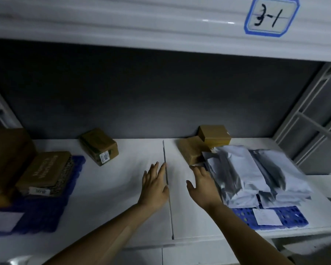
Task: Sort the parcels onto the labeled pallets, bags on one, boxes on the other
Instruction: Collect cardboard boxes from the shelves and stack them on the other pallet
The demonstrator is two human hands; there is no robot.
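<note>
Seen from the head camera, the left hand [154,185] hovers flat over the seam of the white shelf [122,178], its grip apart and holding nothing. The right hand [203,186] reaches with straight fingers, grip apart, towards the near edge of the grey bags [256,175] piled on the right blue pallet [294,215]; contact is unclear. 2 brown boxes [191,152] lie just behind the bags. 1 loose box [98,146] marked 1006 lies further left. Stacked boxes [44,173] sit on the left blue pallet [46,213]. The tag [271,16] above reads 3-1.
</note>
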